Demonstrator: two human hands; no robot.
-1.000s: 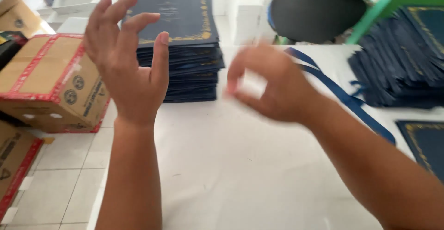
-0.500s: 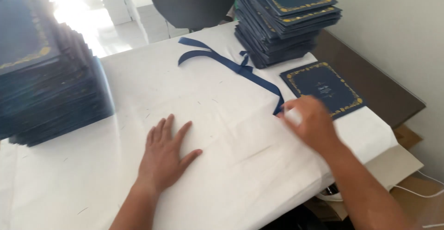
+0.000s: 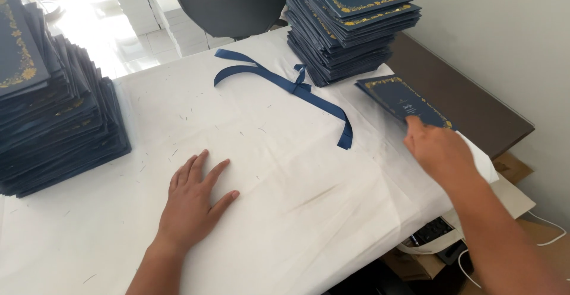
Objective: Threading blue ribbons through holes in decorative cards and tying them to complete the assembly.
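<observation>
My left hand [image 3: 193, 197] lies flat, palm down and fingers apart, on the white table cover [image 3: 279, 170]. My right hand [image 3: 439, 149] grips the near edge of a single dark blue card with a gold border [image 3: 399, 98], whose near edge is tilted up off the table. A dark blue ribbon [image 3: 291, 84] tied in a bow lies across the cover between my hands and the far stack.
A tall stack of dark blue gold-bordered cards [image 3: 350, 19] stands at the far right. Another tall stack [image 3: 50, 105] stands at the left. A black chair [image 3: 231, 4] sits behind the table. A brown tabletop edge [image 3: 469, 105] runs along the wall; cables lie below at right.
The view swung from the left stack toward the table's right side. My left hand came down flat on the cover. My right hand reached the single card and lifted its edge.
</observation>
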